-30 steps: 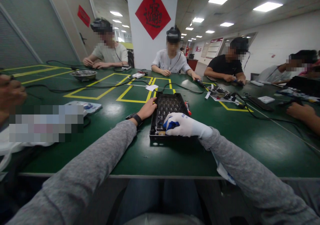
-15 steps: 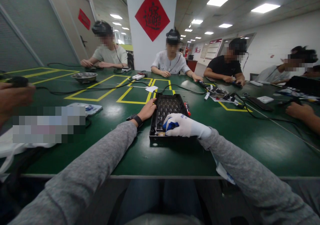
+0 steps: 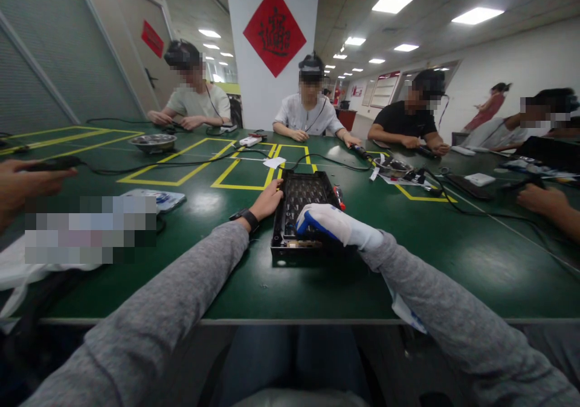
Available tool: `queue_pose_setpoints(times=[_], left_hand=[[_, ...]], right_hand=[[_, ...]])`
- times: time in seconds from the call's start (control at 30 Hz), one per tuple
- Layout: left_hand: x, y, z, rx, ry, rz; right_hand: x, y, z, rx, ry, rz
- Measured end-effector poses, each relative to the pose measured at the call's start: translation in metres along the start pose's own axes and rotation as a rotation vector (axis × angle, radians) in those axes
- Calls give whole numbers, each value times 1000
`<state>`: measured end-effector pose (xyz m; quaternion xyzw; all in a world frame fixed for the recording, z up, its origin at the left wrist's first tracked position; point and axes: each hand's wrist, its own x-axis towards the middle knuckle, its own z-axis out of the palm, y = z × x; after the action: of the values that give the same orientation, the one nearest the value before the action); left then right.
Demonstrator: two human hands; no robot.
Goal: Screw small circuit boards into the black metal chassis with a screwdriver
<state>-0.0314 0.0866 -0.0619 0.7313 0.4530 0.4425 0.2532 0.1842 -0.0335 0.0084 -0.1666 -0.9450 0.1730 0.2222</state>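
A shallow black case (image 3: 296, 252) lies in front of me, holding rows of small metal pieces (image 3: 301, 198). My bare left hand (image 3: 268, 200), with a dark band on the wrist, grips the left rim of the case. Over the near right part of the case is my right hand (image 3: 328, 221), in a white glove with a blue palm. Its fingers are bent down into the case, and whatever they hold, if anything, is hidden. A pale brass-coloured strip (image 3: 299, 244) shows along the near inner edge, just below the gloved fingers.
Something red (image 3: 339, 197) pokes out beyond the right side of the case. Metal bowls (image 3: 153, 143) (image 3: 393, 166), cables and yellow tape outlines are on the green table (image 3: 235, 286). A white bag (image 3: 27, 253) lies left. Several people sit around; others' hands (image 3: 27, 180) (image 3: 546, 201) are at both sides.
My gloved right hand has turned and lifted slightly, uncovering more of the brass-coloured strip. My left hand stays at the rim. The neighbour's hand at left has moved inward.
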Motion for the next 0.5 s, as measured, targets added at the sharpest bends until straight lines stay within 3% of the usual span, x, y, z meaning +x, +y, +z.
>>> queue_pose_setpoints(times=[0.17, 0.5], left_hand=[[0, 2, 1, -38, 19, 1], [0, 5, 1, -21, 19, -37]], right_hand=[[1, 1, 1, 236, 117, 158], [3, -5, 4, 245, 111, 287]])
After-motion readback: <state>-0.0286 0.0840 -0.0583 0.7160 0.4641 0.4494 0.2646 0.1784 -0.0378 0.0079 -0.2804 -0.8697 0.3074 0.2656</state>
